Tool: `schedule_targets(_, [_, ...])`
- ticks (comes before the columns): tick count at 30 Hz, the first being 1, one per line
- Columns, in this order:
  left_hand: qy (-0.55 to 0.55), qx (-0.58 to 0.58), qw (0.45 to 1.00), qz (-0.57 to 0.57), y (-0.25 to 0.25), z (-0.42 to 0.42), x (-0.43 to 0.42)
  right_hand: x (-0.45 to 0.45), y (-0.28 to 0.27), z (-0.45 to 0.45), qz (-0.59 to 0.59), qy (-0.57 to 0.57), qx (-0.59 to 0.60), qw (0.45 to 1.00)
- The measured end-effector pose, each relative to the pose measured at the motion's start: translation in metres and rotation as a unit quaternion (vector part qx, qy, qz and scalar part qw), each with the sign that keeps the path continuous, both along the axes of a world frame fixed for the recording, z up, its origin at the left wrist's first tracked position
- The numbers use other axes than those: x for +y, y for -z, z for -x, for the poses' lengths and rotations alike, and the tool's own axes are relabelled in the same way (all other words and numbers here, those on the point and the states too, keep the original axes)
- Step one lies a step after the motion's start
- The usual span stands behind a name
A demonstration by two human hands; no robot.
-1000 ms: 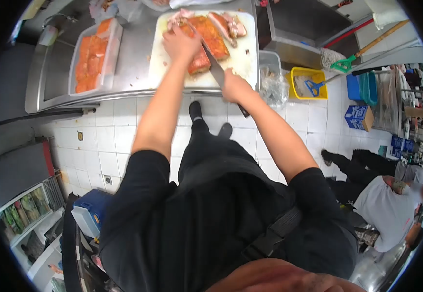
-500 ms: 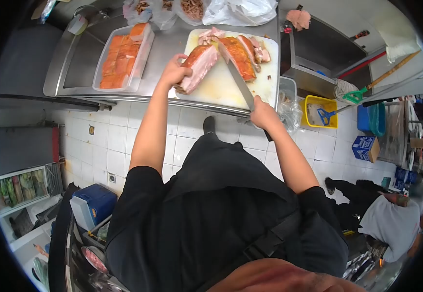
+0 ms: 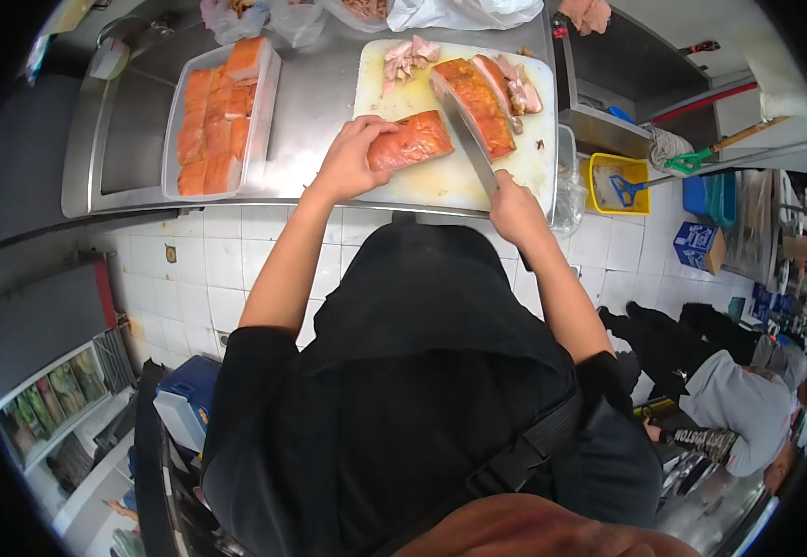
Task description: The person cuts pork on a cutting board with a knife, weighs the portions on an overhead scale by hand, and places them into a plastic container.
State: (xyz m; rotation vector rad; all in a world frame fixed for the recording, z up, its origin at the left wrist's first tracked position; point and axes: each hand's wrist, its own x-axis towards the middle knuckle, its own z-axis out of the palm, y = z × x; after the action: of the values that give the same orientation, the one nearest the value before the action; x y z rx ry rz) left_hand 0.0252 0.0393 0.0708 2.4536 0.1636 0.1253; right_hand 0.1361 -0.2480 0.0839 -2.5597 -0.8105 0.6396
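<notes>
My left hand grips the left end of a piece of roast pork, its brown skin facing up, near the front of the white cutting board. My right hand is closed around the handle of a kitchen knife. The blade slants up and left, lying along the left side of a longer slab of roast pork. Beyond it, at the board's right, are further cut pieces. Pale meat scraps lie at the back of the board.
Left of the board, a clear plastic tub holds several pork pieces. Plastic bags line the counter's back. A yellow bucket stands on the floor at right, near mop handles. Another person is at lower right.
My left hand has turned the pork piece from its cut side to skin up and lowered it onto the board. The knife stays beside the longer slab.
</notes>
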Motion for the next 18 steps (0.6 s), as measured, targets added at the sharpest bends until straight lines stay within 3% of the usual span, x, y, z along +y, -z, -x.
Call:
schedule_targets(2, [-0.064,-0.089,0.988,0.11,0.008,0.003,0.004,0.014,-0.033,0.013,-0.009,0.014,-0.003,1.0])
schedule_targets(3, [-0.06,-0.083,0.988,0.114,0.01,0.003,0.004,0.022,-0.053,0.019,-0.023,0.012,0.015,1.0])
schedule_targets(12, [-0.051,-0.039,0.997,-0.052,0.006,-0.017,-0.014,0.071,-0.058,0.041,-0.022,-0.075,0.004,0.997])
schedule_targets(18, [-0.056,-0.029,0.995,-0.074,0.006,-0.019,-0.016,0.072,-0.065,0.05,-0.013,-0.076,-0.017,0.997])
